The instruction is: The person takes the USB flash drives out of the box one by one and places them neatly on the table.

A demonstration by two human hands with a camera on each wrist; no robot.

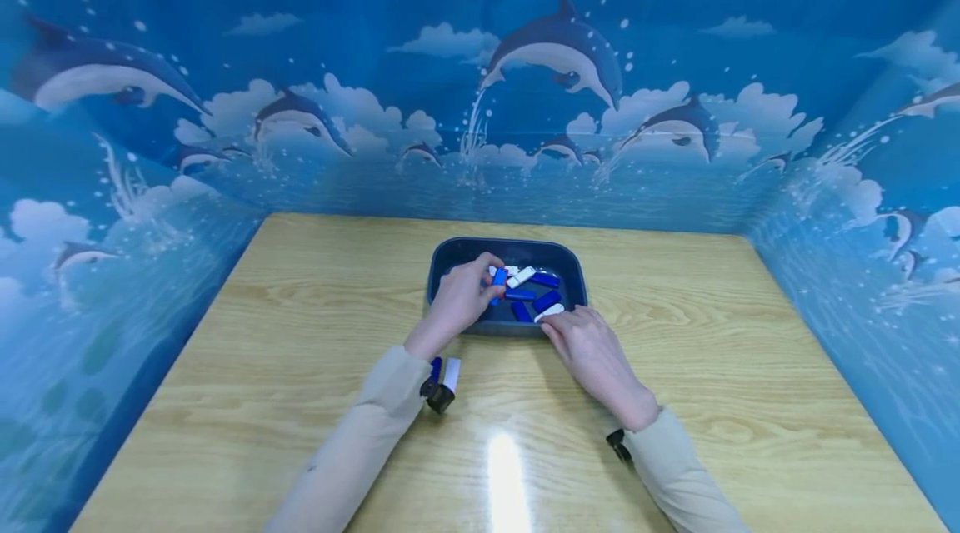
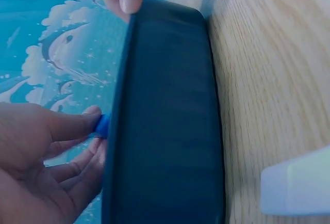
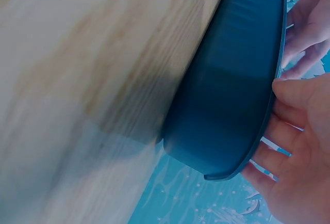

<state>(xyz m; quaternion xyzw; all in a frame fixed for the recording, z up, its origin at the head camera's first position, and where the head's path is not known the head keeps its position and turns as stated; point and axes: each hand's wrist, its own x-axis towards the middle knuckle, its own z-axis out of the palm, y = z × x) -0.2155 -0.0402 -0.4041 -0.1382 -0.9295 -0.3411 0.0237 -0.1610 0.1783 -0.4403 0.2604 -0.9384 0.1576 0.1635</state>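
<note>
A dark blue tray (image 1: 510, 331) with a raised rim holds several small blue and white stick-shaped pieces that look like USB sticks. Over its left part, my left hand (image 1: 461, 297) pinches a blue USB stick (image 1: 499, 276) between thumb and fingertips. The left wrist view shows the end of this blue piece (image 2: 102, 126) just beyond the tray's rim. My right hand (image 1: 592, 347) holds the front rim near its right corner, thumb at the edge and fingers behind it. A white piece (image 1: 550, 313) lies right beside those fingertips. In the right wrist view, the tray wall hides part of the right fingers (image 3: 281, 131).
On the wooden table (image 1: 675, 325), a white piece (image 1: 452, 373) and a blue piece (image 1: 436, 370) lie in front of the tray, close to the left wrist. Curtains with dolphins (image 1: 555, 50) enclose the back and sides. Light glares off the table's front.
</note>
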